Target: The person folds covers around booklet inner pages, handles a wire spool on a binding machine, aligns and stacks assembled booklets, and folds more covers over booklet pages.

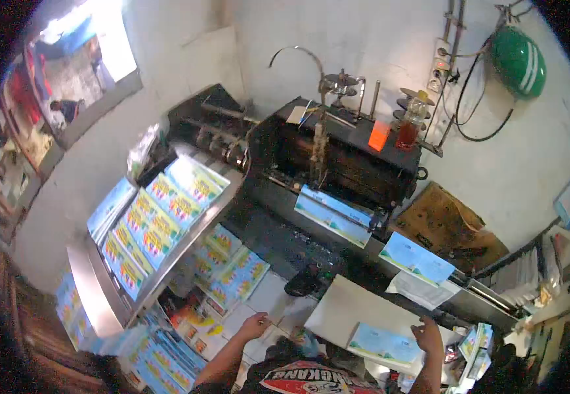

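Observation:
My left hand (pixel 255 325) hangs in the air over the light floor tiles, left of a white-topped work table (pixel 338 305). Its fingers are loosely bent and apart, with nothing visible in them. My right hand (pixel 427 336) is above the table's right part, fingers apart, just beside a light-blue printed sheet (pixel 383 343) lying on the top. Whether it touches the sheet I cannot tell. Beyond the table, a dark machine (pixel 350 154) has one blue sheet (pixel 336 213) under its bar and another blue sheet (pixel 417 256) on its right side.
A metal-edged stand (pixel 186 253) at the left carries several stacks of colourful prints (pixel 147 226). More prints (pixel 229 266) lie lower down. A bottle of reddish liquid (pixel 408 133) and an orange card (pixel 379 136) stand on the machine. A green helmet (pixel 518 62) hangs on the wall.

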`<state>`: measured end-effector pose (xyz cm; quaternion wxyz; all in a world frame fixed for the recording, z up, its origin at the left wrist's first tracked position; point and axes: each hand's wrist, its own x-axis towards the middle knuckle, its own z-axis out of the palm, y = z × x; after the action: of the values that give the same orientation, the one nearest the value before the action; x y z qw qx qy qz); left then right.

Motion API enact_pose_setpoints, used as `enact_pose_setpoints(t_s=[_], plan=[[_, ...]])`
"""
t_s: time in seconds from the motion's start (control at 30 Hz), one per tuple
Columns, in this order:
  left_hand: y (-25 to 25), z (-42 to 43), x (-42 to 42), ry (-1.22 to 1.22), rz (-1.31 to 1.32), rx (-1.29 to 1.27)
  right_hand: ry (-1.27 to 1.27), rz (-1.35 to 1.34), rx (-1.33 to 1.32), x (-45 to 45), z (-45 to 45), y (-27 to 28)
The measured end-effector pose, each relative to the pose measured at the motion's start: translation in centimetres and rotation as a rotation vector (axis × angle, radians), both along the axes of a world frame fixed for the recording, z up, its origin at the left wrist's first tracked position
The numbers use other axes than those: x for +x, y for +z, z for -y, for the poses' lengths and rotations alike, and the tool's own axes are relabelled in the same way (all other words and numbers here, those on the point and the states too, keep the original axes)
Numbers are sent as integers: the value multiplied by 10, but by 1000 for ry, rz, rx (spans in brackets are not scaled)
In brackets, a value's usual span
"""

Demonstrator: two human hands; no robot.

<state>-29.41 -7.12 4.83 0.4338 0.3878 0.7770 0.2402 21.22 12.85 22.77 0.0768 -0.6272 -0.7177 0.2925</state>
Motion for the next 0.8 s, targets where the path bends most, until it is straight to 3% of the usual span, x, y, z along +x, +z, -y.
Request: enact_pose_setpoints(t_s=[0.1,0.13,0.2,0.23,0.3,0.37,0.43,0.5,0.6,0.67,0.8], plan=[[-12,-29,-71,-212,-83,181,-224,-169,51,4,14,-6],[-33,-48,-104,-144,-72,225,-315,-283,71,5,20,-4],[-14,-76,-145,20,74,286,-424,-441,13,-20,19,30],[30,-110,-162,115,206,317,-452,-508,16,-29,9,35],[163,-163,-150,215,-32,359,-404,-637,97,-51,-21,34],[239,-205,-158,300,-124,516,-249,-876,170,-98,-59,62],[271,-246,-207,274,99,548,-217,-1057,39,-161,-104,94],[313,-292,-224,299,25,588,40,-1031,69,-220,-153,125],[346,-375,-262,245,148,594,144,-1273,-54,-319,-216,171],[373,-429,-259,254,200,597,202,-1103,112,-375,-262,187],[406,-547,-287,65,93,586,33,-1058,109,-455,-357,191]])
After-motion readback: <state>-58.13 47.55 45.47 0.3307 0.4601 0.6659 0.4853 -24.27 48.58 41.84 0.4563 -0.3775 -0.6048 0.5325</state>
